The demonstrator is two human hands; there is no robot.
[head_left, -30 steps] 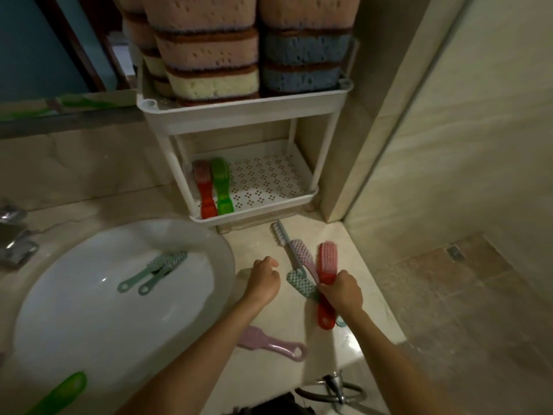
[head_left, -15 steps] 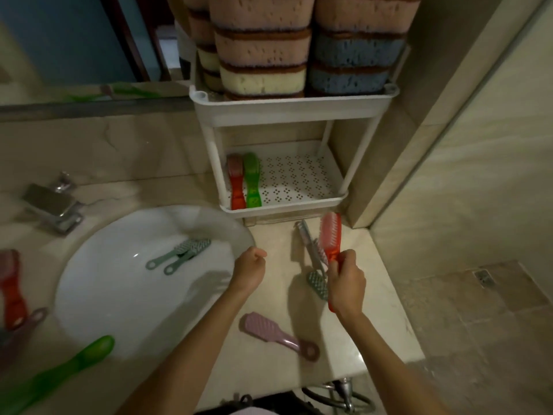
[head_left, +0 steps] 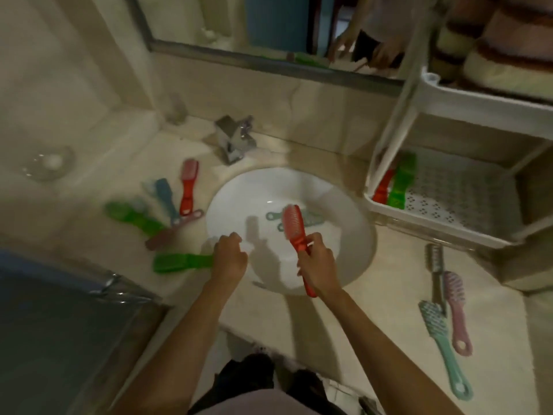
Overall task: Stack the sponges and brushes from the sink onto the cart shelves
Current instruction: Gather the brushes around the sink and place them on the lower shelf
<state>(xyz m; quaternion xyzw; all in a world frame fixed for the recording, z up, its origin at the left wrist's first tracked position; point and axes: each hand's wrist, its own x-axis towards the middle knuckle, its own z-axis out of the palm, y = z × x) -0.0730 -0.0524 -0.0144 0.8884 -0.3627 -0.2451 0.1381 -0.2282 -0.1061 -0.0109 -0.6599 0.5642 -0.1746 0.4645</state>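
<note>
Fingers (head_left: 314,241) of the right hand (head_left: 318,265) wrap round the handle of the red plastic brush (head_left: 294,224), held up over the round white sink (head_left: 356,235). The left hand (head_left: 229,259) is curled and looks empty. This looks like the carrying step. Next, the brush must swing right and lie flat on the white cart's bottom shelf with holes (head_left: 449,205).

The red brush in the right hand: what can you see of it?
The red brush looks like plastic: a red handle and an oval head of pale pink bristles, somewhat blurred. The right hand wraps the handle near its middle, and the handle's end pokes out below. The brush is held tilted over the white sink, head pointing up and away from the person. Nothing else touches it.
</note>
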